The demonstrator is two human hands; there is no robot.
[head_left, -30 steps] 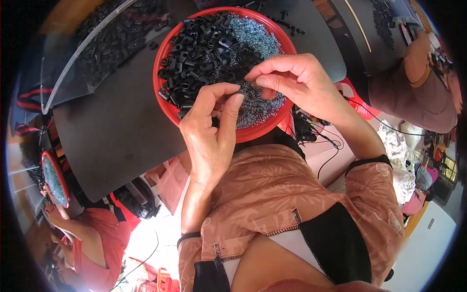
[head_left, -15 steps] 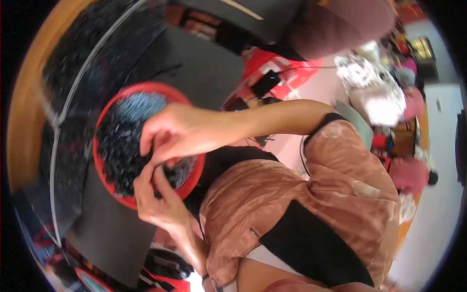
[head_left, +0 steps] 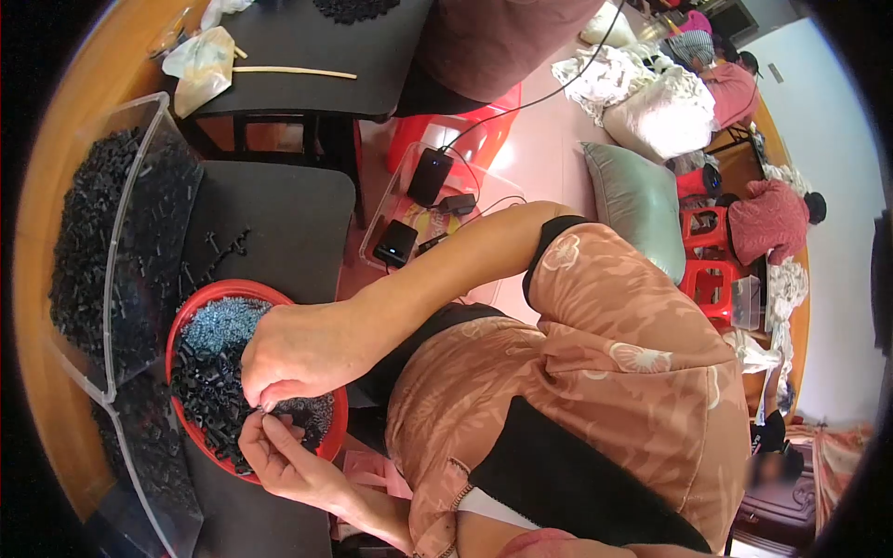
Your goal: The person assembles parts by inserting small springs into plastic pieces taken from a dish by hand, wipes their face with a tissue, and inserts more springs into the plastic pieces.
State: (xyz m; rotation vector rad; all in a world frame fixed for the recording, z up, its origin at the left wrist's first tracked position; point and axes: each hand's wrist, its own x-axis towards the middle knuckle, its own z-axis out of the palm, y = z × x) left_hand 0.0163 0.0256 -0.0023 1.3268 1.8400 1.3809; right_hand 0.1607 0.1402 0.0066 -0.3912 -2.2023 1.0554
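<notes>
A red round bowl (head_left: 342,409) holds small black plastic pieces (head_left: 206,386), a heap of tiny light-blue pieces (head_left: 221,324) and tiny dark-grey pieces (head_left: 321,409). Over it my right hand (head_left: 302,352) is closed, thumb and fingertips pinched and pointing down. Just below in the view, my left hand (head_left: 284,458) is closed too, its thumb against its fingers. The fingertips of both hands meet above the bowl. Whatever lies between them is too small and covered to make out.
Clear plastic bins (head_left: 153,149) of black pieces stand beyond the bowl. Black pieces on a stem (head_left: 219,253) lie on the dark table (head_left: 288,200). Beyond are another table with a stick (head_left: 298,71), a red stool (head_left: 456,130), a grey-green sack (head_left: 633,209) and seated people (head_left: 772,219).
The view has shifted and become sharper, bringing more of the bins and room into sight. Both hands stay fingertip to fingertip over the bowl, the right hand now turned more knuckles-up.
</notes>
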